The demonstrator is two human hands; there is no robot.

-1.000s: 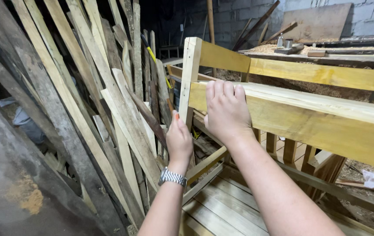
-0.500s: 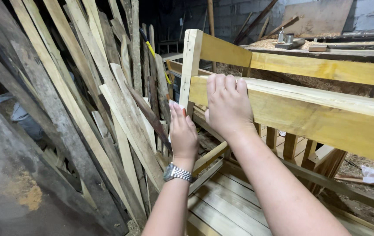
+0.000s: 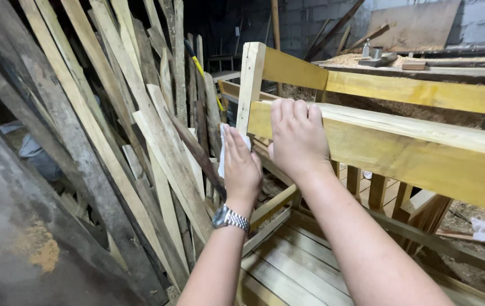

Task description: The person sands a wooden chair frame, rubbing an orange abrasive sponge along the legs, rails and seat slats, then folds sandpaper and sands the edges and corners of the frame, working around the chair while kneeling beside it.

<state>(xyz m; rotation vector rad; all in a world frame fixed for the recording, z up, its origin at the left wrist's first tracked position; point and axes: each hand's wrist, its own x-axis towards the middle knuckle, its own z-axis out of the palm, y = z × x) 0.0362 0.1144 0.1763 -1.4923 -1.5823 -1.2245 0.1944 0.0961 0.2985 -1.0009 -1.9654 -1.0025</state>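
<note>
In the middle of the frame the left hand [image 3: 241, 170] presses a small white cloth [image 3: 223, 152] flat against the pale upright post [image 3: 250, 90] of a wooden frame; the fingers are straight and close together, pointing up, and the cloth peeks out on both sides of them; a silver watch [image 3: 230, 217] sits on that wrist, lower in the middle. Just to the right, the right hand [image 3: 297, 139] rests on the top edge of a yellow wooden rail [image 3: 424, 153]; its fingers curl over the top of the rail, side by side, and the palm lies against the front of the board; it holds nothing else. The rail runs from the post out to the right edge of the frame; a second yellow rail [image 3: 412, 90] runs above and behind it, also joined to the post. On the left half of the frame many long planks [image 3: 112, 130] lean in a big slanting pile, some grey and old, some pale and new. At the bottom middle, under the arms, lies a flat part made of wooden slats [image 3: 299, 266]. In the upper right there is a grey block wall [image 3: 480, 17] with a large flat board [image 3: 412, 22] leaning on it; a crumpled white rag [image 3: 483, 229] lies on the ground at the lower right.
</note>
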